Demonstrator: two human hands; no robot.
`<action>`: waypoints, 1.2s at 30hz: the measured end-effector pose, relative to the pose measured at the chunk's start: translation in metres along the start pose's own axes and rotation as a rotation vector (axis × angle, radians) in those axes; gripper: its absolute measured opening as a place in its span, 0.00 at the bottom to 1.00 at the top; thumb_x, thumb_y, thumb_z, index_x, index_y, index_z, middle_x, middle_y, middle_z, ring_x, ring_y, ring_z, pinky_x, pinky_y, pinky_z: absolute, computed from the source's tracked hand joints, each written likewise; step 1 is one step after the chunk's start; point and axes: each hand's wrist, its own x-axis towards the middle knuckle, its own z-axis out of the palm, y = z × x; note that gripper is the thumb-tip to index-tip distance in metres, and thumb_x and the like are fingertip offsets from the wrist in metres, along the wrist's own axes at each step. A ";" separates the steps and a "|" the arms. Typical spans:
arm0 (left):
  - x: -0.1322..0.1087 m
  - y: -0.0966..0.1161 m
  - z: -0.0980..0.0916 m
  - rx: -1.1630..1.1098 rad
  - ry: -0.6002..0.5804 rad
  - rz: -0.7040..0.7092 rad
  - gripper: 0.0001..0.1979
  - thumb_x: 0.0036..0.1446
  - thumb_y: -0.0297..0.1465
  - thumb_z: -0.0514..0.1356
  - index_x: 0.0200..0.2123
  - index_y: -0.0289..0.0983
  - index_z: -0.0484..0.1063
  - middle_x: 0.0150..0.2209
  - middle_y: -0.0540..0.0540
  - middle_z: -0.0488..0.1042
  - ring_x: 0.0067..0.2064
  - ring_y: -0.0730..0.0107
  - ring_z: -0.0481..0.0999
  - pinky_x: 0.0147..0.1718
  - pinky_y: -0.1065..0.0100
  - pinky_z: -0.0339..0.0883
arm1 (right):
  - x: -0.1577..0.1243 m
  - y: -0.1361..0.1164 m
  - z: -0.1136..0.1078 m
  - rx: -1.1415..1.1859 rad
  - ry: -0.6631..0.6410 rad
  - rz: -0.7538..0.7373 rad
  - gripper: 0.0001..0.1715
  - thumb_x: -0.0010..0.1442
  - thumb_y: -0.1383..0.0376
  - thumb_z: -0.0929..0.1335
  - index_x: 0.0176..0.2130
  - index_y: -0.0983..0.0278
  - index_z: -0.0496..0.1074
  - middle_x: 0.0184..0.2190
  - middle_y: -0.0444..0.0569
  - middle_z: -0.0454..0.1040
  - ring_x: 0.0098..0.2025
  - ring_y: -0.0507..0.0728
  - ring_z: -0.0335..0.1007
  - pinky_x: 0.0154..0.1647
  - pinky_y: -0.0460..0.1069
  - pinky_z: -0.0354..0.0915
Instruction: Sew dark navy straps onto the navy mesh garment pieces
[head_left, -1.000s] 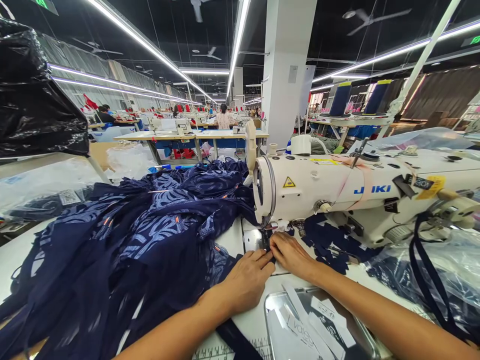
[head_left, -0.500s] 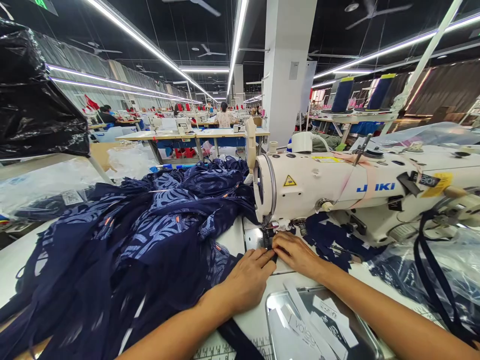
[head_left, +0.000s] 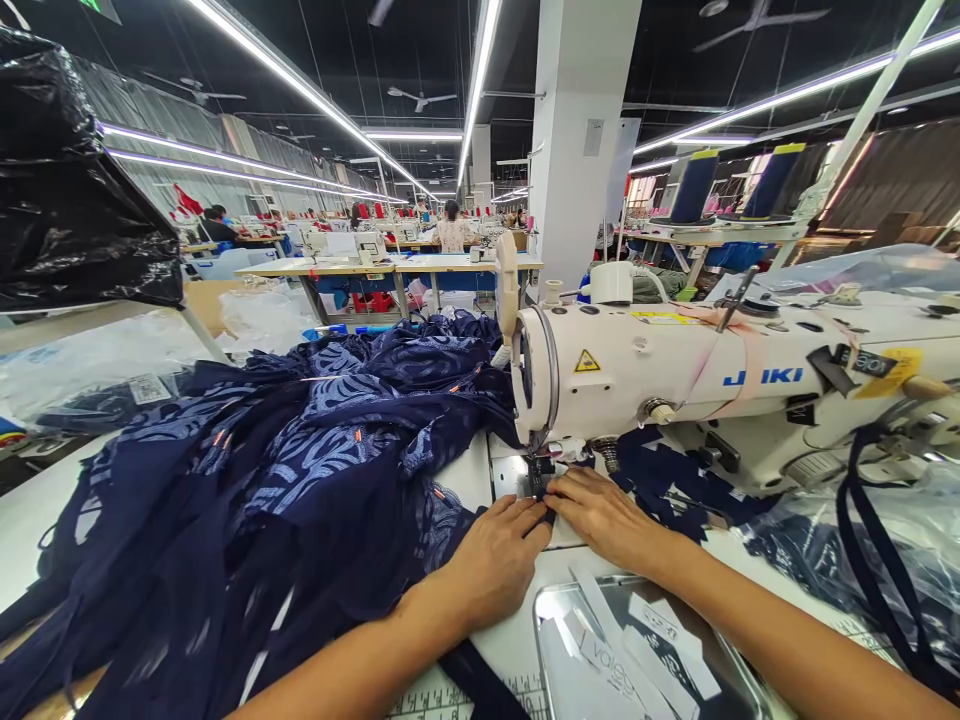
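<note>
Both my hands are at the needle area of a white sewing machine [head_left: 630,360]. My left hand [head_left: 495,560] has its fingers together, their tips pressing navy fabric [head_left: 550,512] beside the metal needle plate [head_left: 508,477]. From the other side, the bent fingers of my right hand [head_left: 604,515] pinch the same small piece. Most of that fabric is hidden under my fingers and the presser foot. A navy strap [head_left: 480,680] runs out below my left wrist. Left of the machine lies a large heap of navy garments [head_left: 322,480] with light blue patterned panels.
In front of me a metal tray [head_left: 551,650] holds white paper labels. Navy scraps [head_left: 667,480] lie under the machine arm, and a clear plastic bag [head_left: 907,530] is at the right. Thread cones [head_left: 694,188] stand behind. A black plastic-covered object [head_left: 75,190] juts in at upper left.
The fingers of my right hand have flattened and spread a little on the fabric. My left hand stays almost in place. The whole view has shifted slightly.
</note>
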 end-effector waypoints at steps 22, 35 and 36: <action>0.025 0.009 0.006 0.035 0.070 -0.215 0.10 0.55 0.28 0.54 0.39 0.36 0.71 0.44 0.42 0.73 0.47 0.59 0.69 0.50 0.52 0.55 | 0.001 0.019 0.003 -0.055 -0.082 0.039 0.21 0.57 0.77 0.58 0.48 0.69 0.67 0.47 0.56 0.69 0.46 0.59 0.65 0.44 0.53 0.64; 0.032 0.003 0.011 0.103 0.104 -0.212 0.10 0.56 0.26 0.53 0.40 0.34 0.71 0.44 0.41 0.73 0.45 0.59 0.70 0.47 0.52 0.56 | 0.002 0.018 0.004 -0.118 -0.154 0.119 0.26 0.54 0.79 0.58 0.51 0.69 0.65 0.49 0.57 0.68 0.50 0.60 0.64 0.48 0.55 0.61; 0.032 0.002 0.012 0.112 0.113 -0.207 0.10 0.56 0.25 0.52 0.40 0.34 0.71 0.44 0.41 0.73 0.44 0.59 0.71 0.47 0.52 0.56 | 0.003 0.018 0.004 -0.117 -0.162 0.130 0.26 0.54 0.79 0.58 0.52 0.69 0.65 0.50 0.58 0.68 0.50 0.60 0.64 0.49 0.56 0.61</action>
